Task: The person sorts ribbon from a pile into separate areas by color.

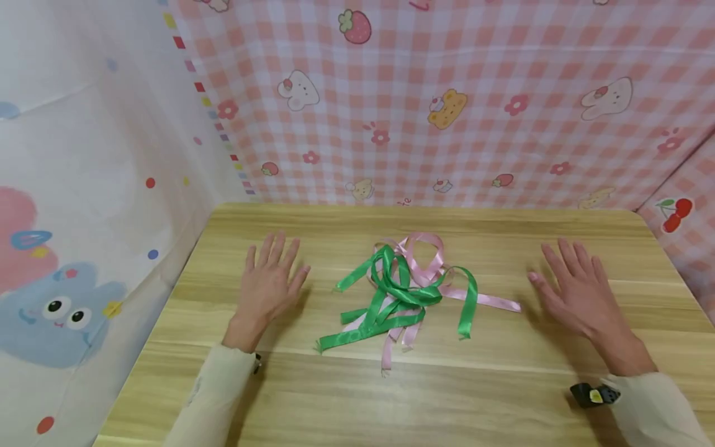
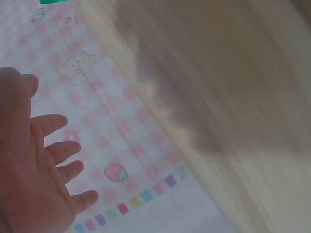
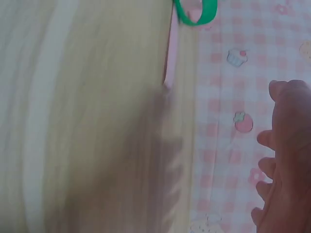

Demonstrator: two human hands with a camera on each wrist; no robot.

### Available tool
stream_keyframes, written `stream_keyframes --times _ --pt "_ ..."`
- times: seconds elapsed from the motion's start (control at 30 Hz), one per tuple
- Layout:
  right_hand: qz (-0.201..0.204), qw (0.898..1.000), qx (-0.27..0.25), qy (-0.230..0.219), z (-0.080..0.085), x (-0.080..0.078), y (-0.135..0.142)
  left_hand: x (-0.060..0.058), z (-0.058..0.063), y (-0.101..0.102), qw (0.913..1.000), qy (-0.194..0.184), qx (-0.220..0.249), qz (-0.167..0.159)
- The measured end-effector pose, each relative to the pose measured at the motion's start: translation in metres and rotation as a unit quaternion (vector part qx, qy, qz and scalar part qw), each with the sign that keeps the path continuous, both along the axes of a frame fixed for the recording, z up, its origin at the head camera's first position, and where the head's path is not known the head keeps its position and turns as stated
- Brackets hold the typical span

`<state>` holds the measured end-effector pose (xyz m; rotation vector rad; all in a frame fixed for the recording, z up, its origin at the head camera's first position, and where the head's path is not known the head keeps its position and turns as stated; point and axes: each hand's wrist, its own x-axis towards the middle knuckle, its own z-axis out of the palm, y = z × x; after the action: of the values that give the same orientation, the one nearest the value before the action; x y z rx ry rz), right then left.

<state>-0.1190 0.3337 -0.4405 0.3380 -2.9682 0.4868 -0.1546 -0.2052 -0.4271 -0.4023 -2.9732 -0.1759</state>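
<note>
My left hand (image 1: pixel 267 288) and right hand (image 1: pixel 581 298) were open wide, fingers straight, gripping nothing. Between them, the green ribbon (image 1: pixel 412 296) lay tangled with the pink ribbon (image 1: pixel 429 274) on the wooden table (image 1: pixel 357 403), apart from both.

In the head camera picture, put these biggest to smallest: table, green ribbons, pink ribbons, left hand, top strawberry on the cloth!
1. Table
2. Green ribbons and pink ribbons: tangled, similar spread, so I can't rank them
3. Left hand
4. Top strawberry
</note>
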Motion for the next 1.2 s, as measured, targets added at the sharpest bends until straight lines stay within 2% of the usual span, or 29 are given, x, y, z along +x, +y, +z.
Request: stream_keyframes --times 0.13,0.23,0.33,0.43,0.53,0.63,0.73,0.87,1.0,1.07,1.2 --pt "0.021 0.999 -0.024 0.010 0.003 -0.006 -0.016 -0.003 0.001 0.012 0.9998 -0.011 0.013 -0.013" --pt "0.043 0.998 -0.041 0.031 0.005 -0.010 -0.032 -0.006 0.003 0.025 0.9990 -0.014 0.024 -0.034" --pt "0.073 0.993 -0.069 0.056 0.008 -0.015 -0.052 -0.010 0.003 0.039 0.9964 -0.013 0.049 -0.069" --pt "0.102 0.988 -0.095 0.061 0.011 -0.019 -0.073 -0.011 0.002 0.054 0.9908 -0.013 0.085 -0.104" --pt "0.135 0.981 -0.113 0.079 0.011 -0.022 -0.093 -0.011 0.001 0.069 0.9815 -0.016 0.127 -0.142" --pt "0.170 0.971 -0.130 0.103 0.009 -0.025 -0.111 -0.010 0.000 0.082 0.9677 -0.021 0.175 -0.180" --pt "0.196 0.965 -0.146 0.099 0.007 -0.027 -0.127 -0.009 -0.001 0.095 0.9551 -0.037 0.209 -0.207" --pt "0.210 0.964 -0.151 0.066 0.004 -0.027 -0.143 -0.006 -0.001 0.111 0.9416 -0.085 0.236 -0.225" --pt "0.226 0.961 -0.151 0.057 -0.001 -0.026 -0.156 -0.004 -0.001 0.125 0.9282 -0.139 0.253 -0.235" --pt "0.237 0.957 -0.154 0.063 -0.005 -0.026 -0.162 -0.004 -0.002 0.130 0.9273 -0.154 0.247 -0.235" --pt "0.252 0.953 -0.157 0.064 -0.010 -0.025 -0.174 -0.005 -0.007 0.134 0.9353 -0.155 0.218 -0.232"
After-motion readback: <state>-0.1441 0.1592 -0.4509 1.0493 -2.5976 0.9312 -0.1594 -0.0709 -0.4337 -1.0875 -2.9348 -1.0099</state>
